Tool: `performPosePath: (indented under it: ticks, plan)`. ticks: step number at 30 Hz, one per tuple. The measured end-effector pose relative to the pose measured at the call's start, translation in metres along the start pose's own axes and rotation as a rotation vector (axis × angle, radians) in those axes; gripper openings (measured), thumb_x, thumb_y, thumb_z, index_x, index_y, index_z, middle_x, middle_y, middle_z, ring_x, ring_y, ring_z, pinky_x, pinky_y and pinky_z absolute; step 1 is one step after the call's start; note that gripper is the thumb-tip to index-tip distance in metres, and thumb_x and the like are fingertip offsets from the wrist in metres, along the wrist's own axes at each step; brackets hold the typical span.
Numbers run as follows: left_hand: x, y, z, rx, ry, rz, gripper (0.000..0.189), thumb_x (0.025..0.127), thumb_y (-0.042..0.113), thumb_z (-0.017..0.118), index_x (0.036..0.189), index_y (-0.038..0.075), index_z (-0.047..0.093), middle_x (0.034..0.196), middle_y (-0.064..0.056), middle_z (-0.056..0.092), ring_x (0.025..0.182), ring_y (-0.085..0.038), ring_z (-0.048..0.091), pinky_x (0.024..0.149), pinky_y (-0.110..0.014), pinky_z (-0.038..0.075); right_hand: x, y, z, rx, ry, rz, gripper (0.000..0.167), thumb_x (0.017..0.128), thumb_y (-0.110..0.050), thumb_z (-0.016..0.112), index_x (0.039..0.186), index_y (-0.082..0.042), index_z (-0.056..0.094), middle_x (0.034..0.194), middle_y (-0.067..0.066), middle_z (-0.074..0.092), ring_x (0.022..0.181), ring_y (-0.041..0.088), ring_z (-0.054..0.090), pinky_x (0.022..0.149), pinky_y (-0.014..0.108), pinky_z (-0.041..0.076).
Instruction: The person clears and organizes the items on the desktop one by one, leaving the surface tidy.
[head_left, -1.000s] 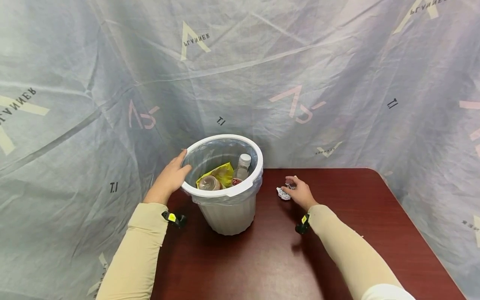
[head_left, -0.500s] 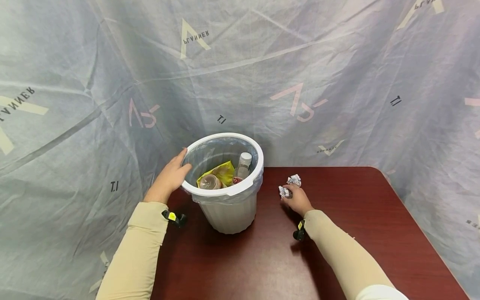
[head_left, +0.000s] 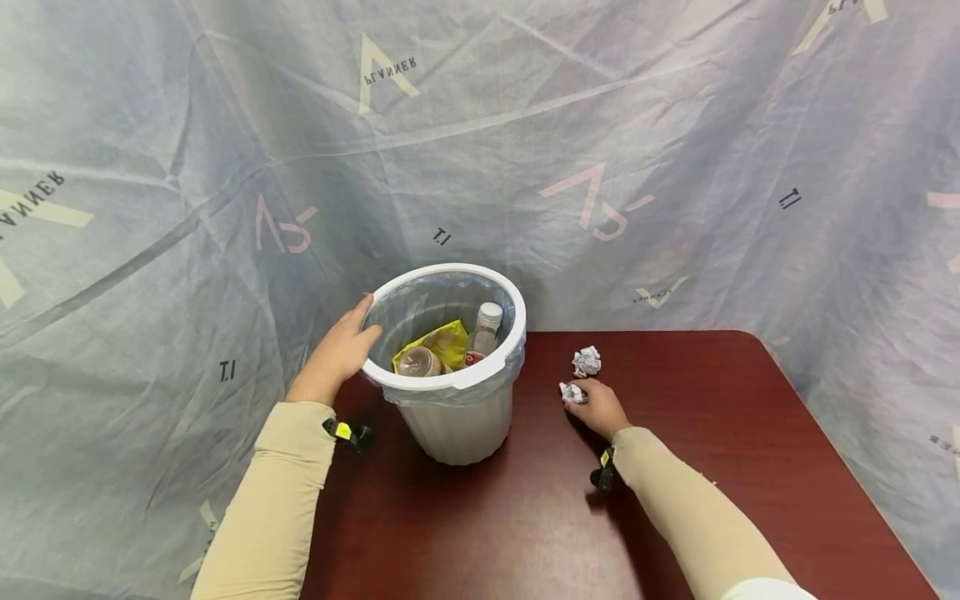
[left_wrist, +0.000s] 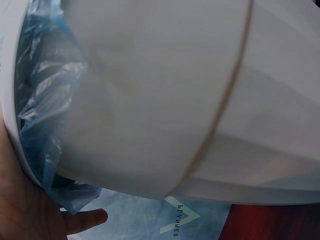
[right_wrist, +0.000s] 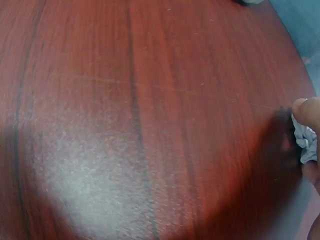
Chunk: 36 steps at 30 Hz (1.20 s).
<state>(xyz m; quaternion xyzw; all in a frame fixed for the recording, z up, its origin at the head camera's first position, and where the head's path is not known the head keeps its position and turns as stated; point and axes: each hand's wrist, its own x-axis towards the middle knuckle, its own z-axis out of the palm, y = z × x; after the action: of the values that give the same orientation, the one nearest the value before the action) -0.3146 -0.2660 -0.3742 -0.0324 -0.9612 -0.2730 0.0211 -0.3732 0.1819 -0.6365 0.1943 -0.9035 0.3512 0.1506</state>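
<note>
In the head view, a white trash can with a clear liner stands on the table. My left hand holds its rim at the left side; in the left wrist view, one finger extends below the folded liner. Right of the can, my right hand pinches a crumpled paper ball low over the table. The right wrist view shows that ball between thumb and fingers at its right edge. Just behind the hand lies a second crumpled paper ball.
Inside the can are a clear bottle with a white cap, a yellow wrapper and a clear plastic cup or bottle. The dark red table ends at a printed grey sheet hung behind it.
My right hand has come nearer, off the farther paper ball, and now pinches the nearer one. The farther ball shows fully. My left hand has stayed on the rim.
</note>
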Motion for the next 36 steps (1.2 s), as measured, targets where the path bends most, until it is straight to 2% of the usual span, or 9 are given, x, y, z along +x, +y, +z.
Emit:
performPosePath:
  ticks: [3, 7, 18, 23, 29, 32, 36]
  plan:
    - [0.000, 0.000, 0.000, 0.005, -0.003, 0.004, 0.069, 0.103, 0.032, 0.037, 0.165, 0.018, 0.010, 0.169, -0.013, 0.014, 0.152, -0.041, 0.017, 0.122, -0.057, 0.016, 0.003, -0.001, -0.005, 0.013, 0.002, 0.022, 0.038, 0.079, -0.013, 0.079, 0.112, 0.005, 0.072, 0.107, 0.023, 0.070, 0.098, 0.039, 0.067, 0.082, 0.052, 0.054]
    - [0.000, 0.001, 0.000, 0.012, -0.006, 0.003, 0.069, 0.103, 0.032, 0.037, 0.165, 0.017, 0.010, 0.169, -0.014, 0.014, 0.152, -0.041, 0.017, 0.122, -0.058, 0.016, 0.015, -0.009, -0.021, 0.026, -0.029, 0.102, 0.042, 0.083, -0.018, 0.079, 0.117, 0.005, 0.071, 0.110, 0.023, 0.071, 0.099, 0.038, 0.067, 0.084, 0.052, 0.054]
    - [0.001, 0.003, 0.002, 0.018, -0.020, -0.015, 0.069, 0.103, 0.033, 0.037, 0.165, 0.017, 0.010, 0.166, -0.022, 0.017, 0.151, -0.044, 0.018, 0.120, -0.061, 0.017, 0.072, -0.054, -0.083, 0.091, 0.010, 0.155, 0.044, 0.088, -0.019, 0.078, 0.128, -0.003, 0.069, 0.118, 0.020, 0.069, 0.099, 0.032, 0.067, 0.083, 0.047, 0.055]
    - [0.000, 0.007, 0.002, 0.022, -0.020, -0.009, 0.069, 0.103, 0.034, 0.037, 0.165, 0.019, 0.009, 0.166, -0.022, 0.017, 0.151, -0.044, 0.018, 0.121, -0.061, 0.017, 0.102, -0.085, -0.111, 0.089, 0.072, 0.119, 0.041, 0.088, -0.020, 0.079, 0.125, -0.006, 0.071, 0.118, 0.018, 0.069, 0.099, 0.031, 0.066, 0.084, 0.045, 0.054]
    - [0.001, 0.013, 0.005, 0.037, -0.026, 0.014, 0.069, 0.103, 0.034, 0.036, 0.165, 0.016, 0.010, 0.167, -0.020, 0.016, 0.153, -0.041, 0.013, 0.122, -0.059, 0.014, 0.124, -0.122, -0.143, 0.071, 0.131, 0.051, 0.042, 0.087, -0.019, 0.080, 0.125, -0.005, 0.071, 0.120, 0.019, 0.068, 0.103, 0.033, 0.064, 0.087, 0.048, 0.052]
    - [0.002, 0.016, 0.007, 0.054, -0.029, 0.028, 0.069, 0.103, 0.034, 0.036, 0.164, 0.013, 0.011, 0.168, -0.018, 0.012, 0.155, -0.039, 0.004, 0.123, -0.058, 0.009, 0.134, -0.141, -0.152, 0.063, 0.148, 0.015, 0.043, 0.086, -0.020, 0.081, 0.126, -0.007, 0.071, 0.120, 0.016, 0.068, 0.103, 0.031, 0.064, 0.087, 0.046, 0.051]
    - [0.004, 0.020, 0.008, 0.095, -0.023, 0.040, 0.070, 0.103, 0.036, 0.038, 0.163, 0.009, 0.013, 0.168, -0.021, 0.009, 0.155, -0.039, -0.003, 0.123, -0.059, 0.003, 0.144, -0.170, -0.157, 0.068, 0.128, -0.038, 0.042, 0.087, -0.021, 0.080, 0.126, -0.009, 0.071, 0.121, 0.013, 0.069, 0.104, 0.028, 0.064, 0.088, 0.044, 0.051]
